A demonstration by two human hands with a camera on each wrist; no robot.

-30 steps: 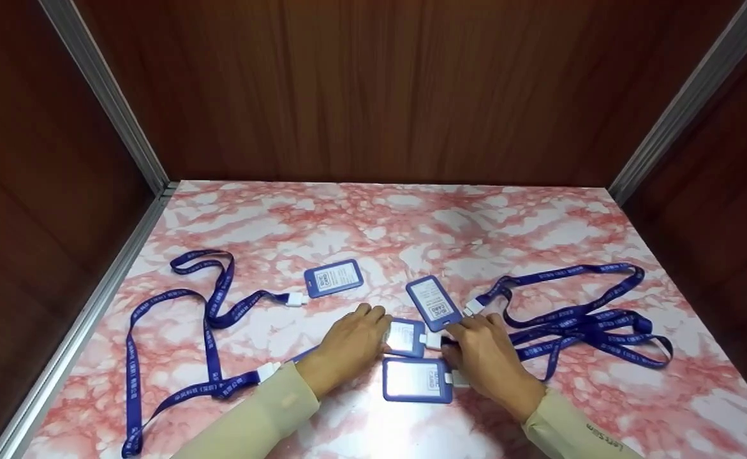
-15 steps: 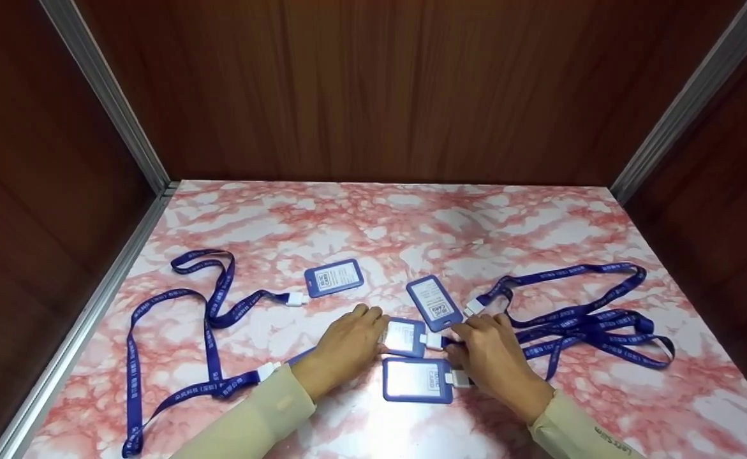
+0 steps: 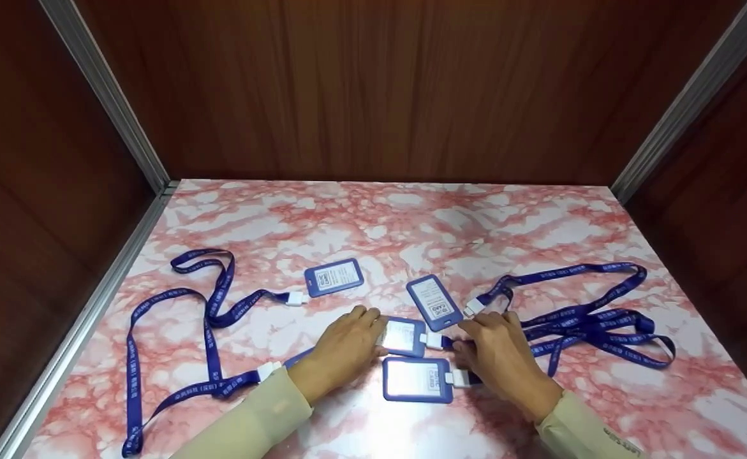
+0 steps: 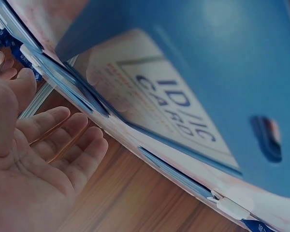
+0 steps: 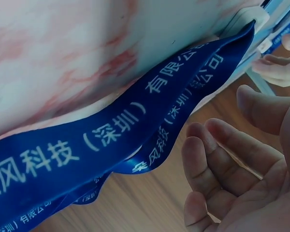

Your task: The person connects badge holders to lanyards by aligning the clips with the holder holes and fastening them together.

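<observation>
In the head view my left hand (image 3: 349, 344) rests at the left end of a blue badge holder (image 3: 404, 336), covering part of it. Its fingers and thumb are spread apart in the left wrist view, gently bent, with nothing between them. My right hand (image 3: 501, 354) lies over the blue lanyard straps (image 5: 121, 121) just right of the white clip (image 3: 434, 341). Thumb and fingers stand apart beside the strap in the right wrist view. Directly below lies a second badge holder (image 3: 418, 380) with its own white clip (image 3: 459, 378). The left forearm partly hides another blue holder (image 3: 299, 357).
A tilted badge holder (image 3: 434, 302) and another farther left (image 3: 333, 277) lie behind the hands. Looped lanyards spread at the left (image 3: 210, 319) and right (image 3: 596, 328). Wood panels (image 3: 386, 89) enclose the marbled tabletop (image 3: 360, 217).
My right hand has slid slightly right, uncovering more of the strap and the lower white clip. My left hand has drifted a little left. The badge holders stay in place.
</observation>
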